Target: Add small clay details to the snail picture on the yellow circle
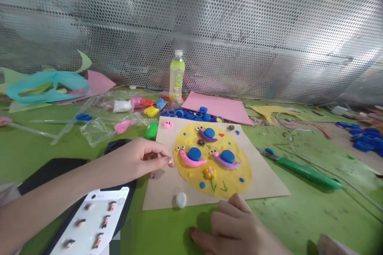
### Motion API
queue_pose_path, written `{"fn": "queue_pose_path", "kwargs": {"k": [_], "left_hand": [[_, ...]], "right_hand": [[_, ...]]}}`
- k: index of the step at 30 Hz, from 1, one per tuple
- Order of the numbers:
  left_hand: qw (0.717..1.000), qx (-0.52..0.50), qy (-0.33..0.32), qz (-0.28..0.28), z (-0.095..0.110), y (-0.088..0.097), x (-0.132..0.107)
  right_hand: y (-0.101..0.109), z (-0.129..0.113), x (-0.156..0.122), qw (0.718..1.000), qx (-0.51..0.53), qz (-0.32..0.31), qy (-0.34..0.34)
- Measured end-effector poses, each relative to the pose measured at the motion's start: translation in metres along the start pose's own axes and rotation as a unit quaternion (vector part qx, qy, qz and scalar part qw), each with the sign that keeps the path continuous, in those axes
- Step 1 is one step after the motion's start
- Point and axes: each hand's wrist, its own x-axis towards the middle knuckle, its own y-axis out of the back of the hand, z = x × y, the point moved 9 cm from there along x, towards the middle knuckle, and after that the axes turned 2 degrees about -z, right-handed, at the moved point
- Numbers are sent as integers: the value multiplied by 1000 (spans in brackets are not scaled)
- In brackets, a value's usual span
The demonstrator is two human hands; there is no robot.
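A brown card (pixel 266 175) lies on the green table with a yellow clay oval (pixel 236 167) on it. Three clay snails with blue cap shells sit on the oval, along with a small yellow flower (pixel 210 173) and coloured dots. My left hand (pixel 140 160) reaches in from the left, its fingertips pinched together at the oval's left edge beside the pink snail (pixel 191 158). Whether anything is between them is too small to tell. My right hand (pixel 236 229) rests on the table below the card, fingers curled under. A white clay lump (pixel 180 199) sits on the card's near edge.
A phone (pixel 92 223) showing small figures lies under my left forearm. Clay packets (pixel 151 111) and plastic bags lie behind the card, with a drink bottle (pixel 176 75), pink paper (pixel 218 107), blue caps (pixel 366 137) and a green knife (pixel 308 173) to the right. A perforated metal wall closes the back.
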Motion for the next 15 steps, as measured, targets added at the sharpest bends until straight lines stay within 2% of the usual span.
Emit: {"fn": "queue_pose_path", "kwargs": {"k": [2, 4, 9, 15], "left_hand": [[1000, 6, -5, 8, -1, 1, 0], [1000, 13, -8, 16, -1, 1, 1], [999, 18, -8, 33, -1, 2, 1], [999, 29, -13, 27, 0, 1, 1]], "right_hand": [[6, 11, -1, 997, 46, 28, -48], [5, 18, -1, 994, 76, 23, -81], [0, 21, 2, 990, 98, -20, -96], [-5, 32, -1, 980, 141, 5, -141]]}}
